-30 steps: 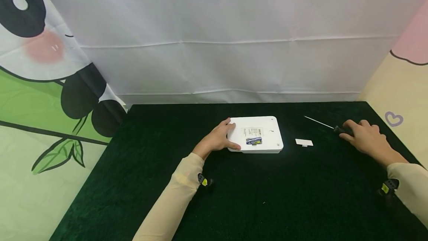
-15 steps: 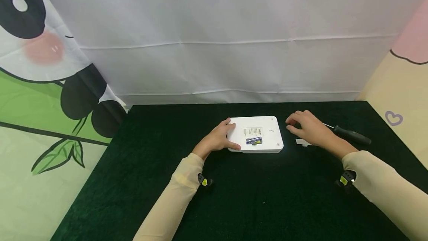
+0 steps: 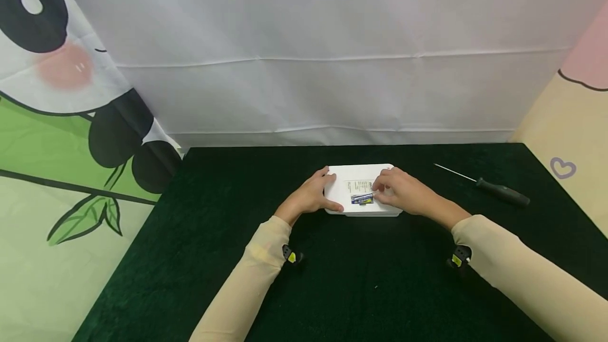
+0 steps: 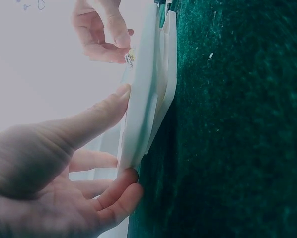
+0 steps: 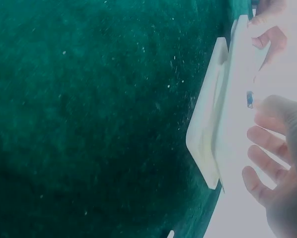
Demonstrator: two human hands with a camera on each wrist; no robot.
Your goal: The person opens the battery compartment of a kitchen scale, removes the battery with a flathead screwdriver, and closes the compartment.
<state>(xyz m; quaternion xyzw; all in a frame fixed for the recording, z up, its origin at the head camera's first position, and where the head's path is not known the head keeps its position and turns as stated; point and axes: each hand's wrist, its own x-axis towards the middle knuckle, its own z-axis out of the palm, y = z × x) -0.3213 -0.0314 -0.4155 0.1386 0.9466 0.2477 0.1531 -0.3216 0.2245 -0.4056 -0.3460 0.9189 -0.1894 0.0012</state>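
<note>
A white kitchen scale (image 3: 340, 190) lies upside down on the cloth, its label and uncovered battery slot facing up. Blue-and-yellow batteries (image 3: 362, 199) sit in that slot. My left hand (image 3: 310, 194) grips the scale's left side, thumb on the upturned face and fingers at the edge. My right hand (image 3: 404, 193) is over the right half, with bent fingertips at the right end of the batteries. In the left wrist view, its thumb and a finger meet just above a battery (image 4: 130, 60); whether they pinch it is unclear.
A screwdriver (image 3: 502, 192) with a dark handle lies to the right, its shaft pointing left. Dark green cloth (image 3: 375, 257) covers the table. A small white piece (image 5: 171, 234) shows at the bottom of the right wrist view. Fabric walls stand behind and at both sides.
My right hand has left the screwdriver and moved left, over the small white cover, to the batteries. The cover is now out of sight in the head view. My left hand stays put.
</note>
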